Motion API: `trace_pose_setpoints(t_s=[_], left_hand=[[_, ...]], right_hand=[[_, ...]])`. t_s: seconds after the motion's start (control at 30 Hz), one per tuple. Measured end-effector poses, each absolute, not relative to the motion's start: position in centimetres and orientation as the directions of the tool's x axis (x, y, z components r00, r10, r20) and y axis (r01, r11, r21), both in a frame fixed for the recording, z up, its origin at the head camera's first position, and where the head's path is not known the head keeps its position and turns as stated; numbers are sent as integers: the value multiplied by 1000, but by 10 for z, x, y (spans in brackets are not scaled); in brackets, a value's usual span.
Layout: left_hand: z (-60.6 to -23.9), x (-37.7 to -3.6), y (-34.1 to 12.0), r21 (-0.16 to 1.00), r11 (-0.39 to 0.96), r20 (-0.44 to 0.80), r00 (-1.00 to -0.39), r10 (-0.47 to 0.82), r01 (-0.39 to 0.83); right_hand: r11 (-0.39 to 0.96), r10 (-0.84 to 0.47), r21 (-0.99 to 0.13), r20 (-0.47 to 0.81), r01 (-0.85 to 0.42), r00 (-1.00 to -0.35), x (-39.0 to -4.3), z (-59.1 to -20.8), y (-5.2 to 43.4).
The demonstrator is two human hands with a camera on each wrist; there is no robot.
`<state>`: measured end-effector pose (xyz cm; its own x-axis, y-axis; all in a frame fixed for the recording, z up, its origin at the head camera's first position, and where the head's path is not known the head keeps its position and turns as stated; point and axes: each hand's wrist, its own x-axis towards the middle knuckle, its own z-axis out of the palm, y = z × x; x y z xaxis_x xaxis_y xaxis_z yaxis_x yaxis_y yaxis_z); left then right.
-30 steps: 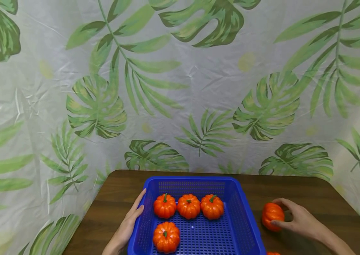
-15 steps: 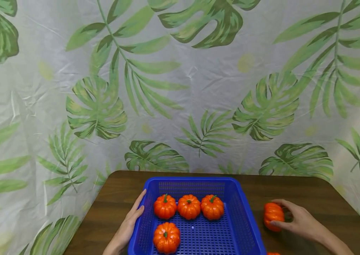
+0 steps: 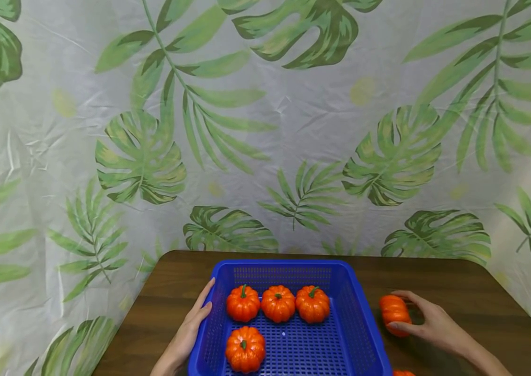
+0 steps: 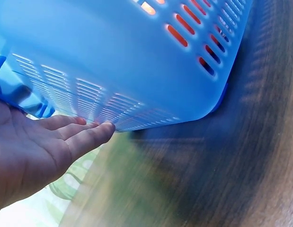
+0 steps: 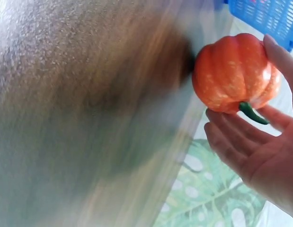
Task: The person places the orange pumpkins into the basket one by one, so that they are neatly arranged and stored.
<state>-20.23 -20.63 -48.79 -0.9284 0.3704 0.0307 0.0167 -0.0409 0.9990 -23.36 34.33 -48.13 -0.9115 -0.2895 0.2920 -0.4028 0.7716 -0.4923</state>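
My right hand point(image 3: 435, 321) grips a small orange pumpkin point(image 3: 394, 313) between thumb and fingers, just right of the basket. The pumpkin lies tipped on its side, and in the right wrist view its green stem point(image 5: 253, 113) points toward the palm. At the left wall of the blue plastic basket point(image 3: 371, 334), my left hand point(image 3: 189, 329) rests with fingers extended along the outside. The left wrist view shows its fingertips right at the slotted wall point(image 4: 151, 75). Inside the basket, several orange pumpkins point(image 3: 278, 304) sit: a row at the back and one point(image 3: 245, 350) nearer on the left.
A dark wooden table point(image 3: 453, 282) carries the basket. Part of another orange pumpkin point(image 3: 403, 373) shows at the bottom edge, right of the basket. Behind the table hangs a leaf-patterned curtain point(image 3: 312, 130).
My right hand has shifted slightly left, bringing the pumpkin closer to the basket and tipping it a little more. The left hand and the basket stay put.
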Motion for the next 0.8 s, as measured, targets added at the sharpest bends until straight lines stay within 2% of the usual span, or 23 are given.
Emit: trace_pose_setpoints(t_s=[0.13,0.3,0.6,0.8], left_hand=[[-488,-202,-206,999,-36,32,-929,369,20],[-488,-202,-206,999,-37,29,-929,368,17],[-487,-203,-206,999,-37,28,-927,374,16],[-488,-202,-205,999,-32,30,-929,368,20]], right_hand=[[783,-299,-458,317,-421,-900,-233,-480,346],[799,-305,-453,261,-395,-916,-234,-480,350],[752,-302,-547,211,-368,-930,-234,-482,351],[808,-273,-465,248,-361,-930,-234,-483,358]])
